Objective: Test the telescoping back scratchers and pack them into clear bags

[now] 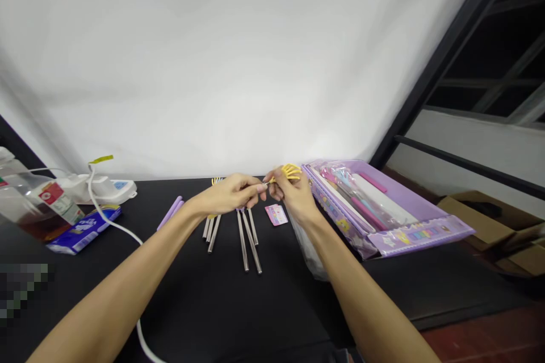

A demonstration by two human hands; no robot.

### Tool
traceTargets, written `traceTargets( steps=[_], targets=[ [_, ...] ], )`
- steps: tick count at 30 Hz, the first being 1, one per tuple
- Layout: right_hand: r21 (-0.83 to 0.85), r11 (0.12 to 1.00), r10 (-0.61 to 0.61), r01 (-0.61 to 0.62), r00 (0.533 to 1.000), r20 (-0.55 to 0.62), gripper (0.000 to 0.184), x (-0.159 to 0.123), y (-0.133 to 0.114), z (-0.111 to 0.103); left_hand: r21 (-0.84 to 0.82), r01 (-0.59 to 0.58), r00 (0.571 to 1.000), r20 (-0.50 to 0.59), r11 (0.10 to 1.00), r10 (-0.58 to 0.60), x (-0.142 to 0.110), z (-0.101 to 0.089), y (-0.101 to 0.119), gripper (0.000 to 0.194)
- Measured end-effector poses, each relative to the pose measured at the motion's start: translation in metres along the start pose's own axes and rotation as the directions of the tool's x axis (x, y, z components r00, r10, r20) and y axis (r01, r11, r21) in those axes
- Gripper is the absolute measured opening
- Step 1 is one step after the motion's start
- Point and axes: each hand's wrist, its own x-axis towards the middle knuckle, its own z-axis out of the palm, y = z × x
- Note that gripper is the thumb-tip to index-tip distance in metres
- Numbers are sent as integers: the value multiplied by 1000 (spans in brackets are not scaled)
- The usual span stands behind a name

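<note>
My right hand [296,193] is closed around the base of a yellow claw-shaped head of a back scratcher [292,170]. My left hand [238,191] pinches the thin metal end of the same back scratcher, its fingertips close to the right ones. Under and in front of my left hand, several metal rods lie on the black table. One group [212,232] has yellow claw heads partly behind my hand; the other rods [249,241] have their far ends hidden by it. A small pink and purple card [276,215] lies below my hands.
On the right stands an open purple box [426,233] with wrapped items, beside a clear plastic bag [313,255]. Two purple sticks [170,212] lie left. Farther left are a blue packet [85,231], a bottle [51,204], a power strip [123,188] and a white cable [128,231].
</note>
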Motion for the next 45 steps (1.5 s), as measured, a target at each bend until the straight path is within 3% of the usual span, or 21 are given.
traceTargets(
  steps=[2,4,7,8,10,11,13,14,16,19,21,22,24,27,29,30,33,37,39,42,45],
  targets=[
    [14,1000,10,-10,1000,-17,44,-2,0,7,-99,30,999,33,995,-27,3,3,4,43],
    [45,999,30,-27,998,-49,44,-1,-3,9,-74,22,999,34,997,-19,5,3,1,44],
    [144,988,82,-54,977,-197,42,4,-10,-6,243,-66,987,-124,968,99,-2,-6,-22,40],
    [188,981,100,-46,952,-290,41,6,-15,-17,407,-79,957,-225,910,184,-7,-12,-34,37],
    [271,962,132,17,843,-522,37,8,-25,-46,681,-23,840,-384,732,383,-24,-29,-64,32],
    [292,953,141,76,744,-653,37,8,-31,-63,753,73,791,-443,654,422,-34,-39,-79,31],
    [283,944,157,169,523,-838,39,7,-40,-96,754,193,722,-543,628,429,-56,-59,-105,31],
    [260,949,150,181,465,-872,40,5,-43,-109,771,256,705,-562,584,432,-66,-68,-115,29],
    [209,956,100,208,438,-893,41,3,-45,-124,768,336,695,-593,546,407,-81,-81,-126,27],
    [158,957,33,245,446,-894,43,2,-41,-122,771,350,666,-604,532,437,-87,-91,-127,30],
    [173,950,34,260,464,-885,45,4,-38,-109,785,317,686,-578,533,443,-81,-88,-121,33],
    [199,945,46,260,497,-867,45,5,-36,-101,796,287,713,-549,533,435,-77,-84,-116,34],
    [262,934,59,241,621,-781,46,7,-30,-83,808,203,784,-472,552,404,-63,-71,-103,36],
    [303,942,29,145,865,-502,44,7,-19,-50,703,4,921,-280,711,271,-39,-43,-71,36],
    [260,965,57,11,966,-253,44,5,-10,-29,537,-63,978,-136,841,160,-25,-25,-44,40],
    [226,974,69,-32,985,-156,44,4,-7,-20,422,-71,988,-95,904,122,-19,-18,-31,42],
    [142,988,67,-66,998,-3,45,1,1,-2,45,-30,999,26,999,29,-8,-5,-7,41],
    [109,991,78,-83,996,47,47,1,5,7,-302,27,997,72,953,-5,0,2,-4,40],
    [120,989,88,-91,996,24,47,1,4,8,-320,34,998,60,947,-16,2,3,-8,40],
    [95,980,173,-175,985,25,43,3,-7,1,-213,52,997,-36,976,-61,-2,4,-15,39],
    [-120,966,228,-229,973,-21,62,3,-23,-23,-128,126,964,-219,984,-152,-12,10,-22,38]
  ],
)
